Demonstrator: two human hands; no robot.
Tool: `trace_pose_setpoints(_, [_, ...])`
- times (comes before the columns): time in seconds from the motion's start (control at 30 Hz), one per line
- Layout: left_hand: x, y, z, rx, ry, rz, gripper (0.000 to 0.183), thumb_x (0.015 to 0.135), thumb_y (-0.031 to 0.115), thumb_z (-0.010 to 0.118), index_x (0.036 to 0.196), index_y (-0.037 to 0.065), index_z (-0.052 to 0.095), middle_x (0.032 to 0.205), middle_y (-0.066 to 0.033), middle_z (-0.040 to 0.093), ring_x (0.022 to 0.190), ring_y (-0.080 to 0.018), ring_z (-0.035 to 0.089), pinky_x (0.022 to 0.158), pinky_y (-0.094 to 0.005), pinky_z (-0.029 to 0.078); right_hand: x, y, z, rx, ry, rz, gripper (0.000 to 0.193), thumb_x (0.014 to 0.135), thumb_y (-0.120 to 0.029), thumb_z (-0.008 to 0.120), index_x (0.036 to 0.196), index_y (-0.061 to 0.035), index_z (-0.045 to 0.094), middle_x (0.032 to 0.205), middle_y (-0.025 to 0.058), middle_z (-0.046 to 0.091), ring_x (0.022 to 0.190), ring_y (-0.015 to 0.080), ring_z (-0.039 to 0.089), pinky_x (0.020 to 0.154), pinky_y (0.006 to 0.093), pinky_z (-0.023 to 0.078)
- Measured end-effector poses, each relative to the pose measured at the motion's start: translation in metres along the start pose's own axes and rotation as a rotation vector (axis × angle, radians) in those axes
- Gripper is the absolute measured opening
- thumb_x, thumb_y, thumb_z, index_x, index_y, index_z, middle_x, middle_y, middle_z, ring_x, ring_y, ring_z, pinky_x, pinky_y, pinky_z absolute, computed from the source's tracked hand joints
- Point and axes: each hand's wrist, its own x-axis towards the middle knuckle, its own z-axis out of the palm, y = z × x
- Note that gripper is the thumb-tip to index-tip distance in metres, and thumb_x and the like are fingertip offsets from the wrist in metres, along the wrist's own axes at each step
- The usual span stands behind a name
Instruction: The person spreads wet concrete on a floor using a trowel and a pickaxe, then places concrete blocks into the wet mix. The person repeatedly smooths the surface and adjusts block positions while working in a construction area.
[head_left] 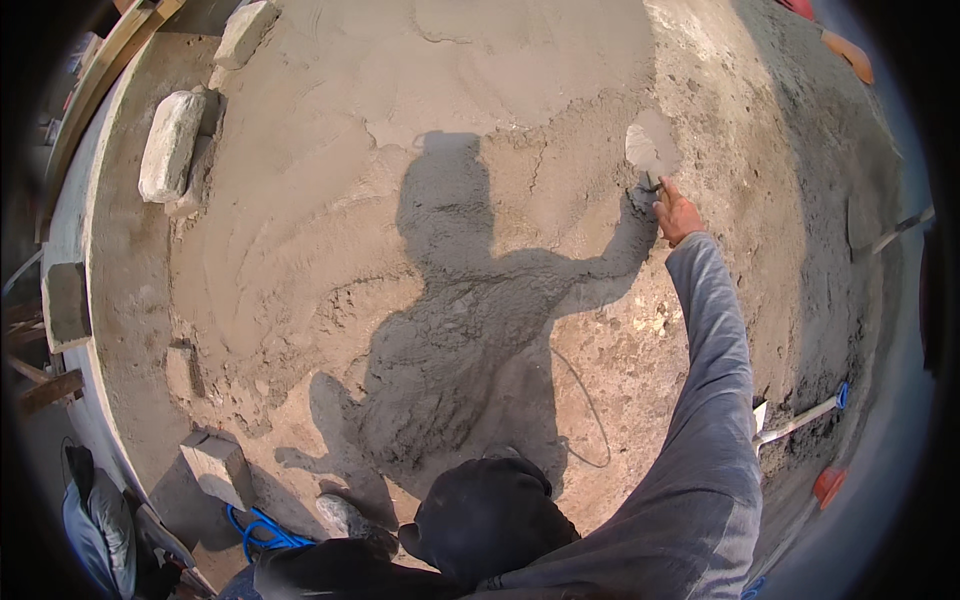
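Observation:
My right hand (680, 215) is stretched far forward, its fingers closed round the handle of a trowel (650, 147). The trowel's pale, shiny blade lies against the right edge of the wet grey mortar (290, 250). This mortar is spread over the ground in front of me, smoother toward the far side and rough and lumpy nearer my feet. My shadow falls across it. My left hand is out of the picture.
Pale blocks (170, 145) line the left side, with another block (220, 470) nearer me. A blue rope (265, 530) lies beside my foot. At right are a long-handled tool (800, 420) and an orange object (828, 485). Another person's arm (848, 56) shows at far right.

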Motion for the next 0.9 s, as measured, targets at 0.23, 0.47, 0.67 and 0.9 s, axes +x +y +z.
trace_pose_setpoints(0.23, [0.042, 0.063, 0.055, -0.276, -0.165, 0.124, 0.059, 0.082, 0.028, 0.062, 0.137, 0.010, 0.047, 0.131, -0.0189, 0.050, 0.123, -0.0353, 0.047, 0.099, -0.0432, 0.041, 0.006, -0.047, 0.038, 0.215, 0.211, -0.181, 0.054, 0.094, -0.020, 0.052, 0.146, -0.0189, 0.035, 0.117, 0.0233, 0.062, 0.093, 0.0325, 0.068, 0.086, 0.0376, 0.053])
trace_pose_setpoints(0.47, [0.100, 0.147, 0.044, -0.338, -0.168, 0.127, 0.065, 0.078, 0.002, 0.062, 0.139, 0.014, 0.044, 0.140, -0.0144, 0.043, 0.127, -0.0358, 0.044, 0.101, -0.0445, 0.042, -0.024, -0.312, 0.109, 0.335, -0.628, -0.422, 0.056, 0.096, -0.026, 0.052, 0.148, -0.0251, 0.029, 0.084, 0.0142, 0.064, 0.059, 0.0207, 0.059, 0.058, 0.0360, 0.053])
trace_pose_setpoints(0.67, [0.104, 0.136, 0.022, -0.416, -0.186, 0.114, 0.062, 0.080, 0.002, 0.062, 0.139, 0.014, 0.045, 0.140, -0.0137, 0.043, 0.130, -0.0342, 0.041, 0.105, -0.0436, 0.039, -0.053, -0.374, 0.103, -0.204, -0.472, -0.798, 0.055, 0.094, -0.021, 0.049, 0.145, -0.0182, 0.031, 0.096, 0.0261, 0.065, 0.077, 0.0422, 0.065, 0.074, 0.0478, 0.053])
trace_pose_setpoints(0.9, [0.024, 0.079, 0.073, -0.362, -0.291, -0.038, 0.060, 0.081, 0.002, 0.061, 0.138, 0.013, 0.046, 0.140, -0.0146, 0.043, 0.131, -0.0337, 0.040, 0.107, -0.0439, 0.037, 0.068, -0.378, 0.145, -0.088, -0.031, -0.486, 0.045, 0.083, -0.015, 0.063, 0.118, 0.0047, 0.045, 0.091, 0.0298, 0.064, 0.089, 0.0461, 0.062, 0.078, 0.0469, 0.050])
